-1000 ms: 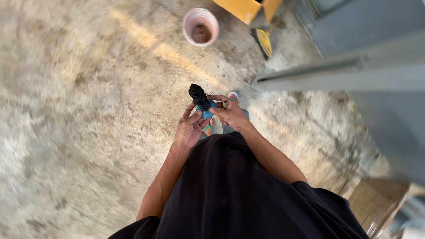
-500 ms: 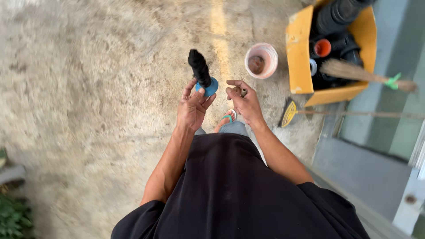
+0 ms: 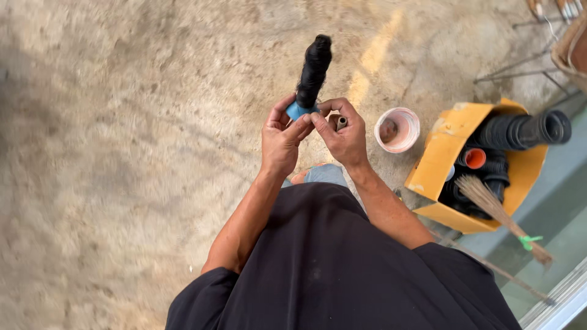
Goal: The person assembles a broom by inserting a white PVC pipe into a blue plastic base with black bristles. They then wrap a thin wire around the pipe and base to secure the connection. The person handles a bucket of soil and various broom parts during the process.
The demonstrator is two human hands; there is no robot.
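Gripping a blue-based black spool (image 3: 312, 76) above the concrete floor (image 3: 122, 153), the left hand (image 3: 280, 139) clamps its base; the right hand (image 3: 345, 131) pinches a small metal piece (image 3: 341, 122). Rightward sit a pink bucket (image 3: 397, 129) and a yellow box (image 3: 446, 159).

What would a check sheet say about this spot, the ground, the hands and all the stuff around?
Surface: rough, stained concrete floor.
Job's things: black spool with a blue end, small brown piece.
Clutter: pink cup, yellow box of black tubes, broom.
Grippers: left hand pinches the spool's blue end; right hand touches it and holds the brown piece.
Cables: nothing seen.
Surroundings: smooth green floor at right.
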